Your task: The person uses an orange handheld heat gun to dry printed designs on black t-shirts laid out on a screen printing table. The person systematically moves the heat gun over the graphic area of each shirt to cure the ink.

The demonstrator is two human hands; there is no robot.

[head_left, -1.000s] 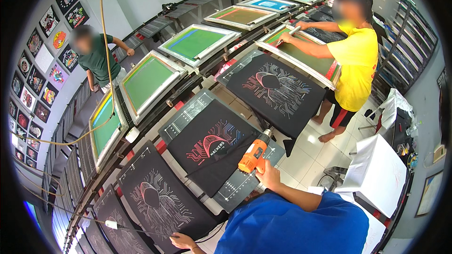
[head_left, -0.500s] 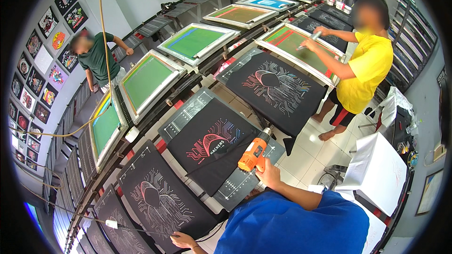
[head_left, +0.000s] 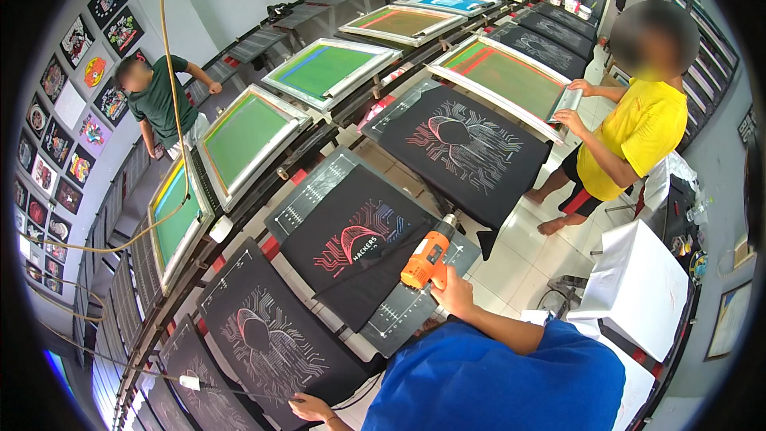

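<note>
My right hand [head_left: 453, 291] is closed round the handle of an orange heat gun [head_left: 427, 260], its nozzle pointing away from me, above a grey platen [head_left: 408, 313]. Beside it, a black T-shirt [head_left: 327, 227] with a red, white and blue print lies on that platen, its near part folded over. My left hand [head_left: 309, 407] is down at the lower edge, its fingers closed on a thin black cord [head_left: 247, 392] that leads to a white plug connector [head_left: 189, 382]. Just beyond that hand lies another black T-shirt [head_left: 267, 339] with a grey circuit-pattern print.
Framed printing screens [head_left: 247, 144] line the far side of the rack. At right, a person in yellow [head_left: 638, 132] holds a squeegee [head_left: 567, 101] on a screen [head_left: 507, 76]. Another person [head_left: 167, 104] stands far left. A cable [head_left: 166, 24] hangs down; white boxes [head_left: 638, 291] stand right.
The co-worker in yellow has drawn the squeegee from mid-screen to the screen's near right edge and leaned back. My hands and the heat gun have hardly moved.
</note>
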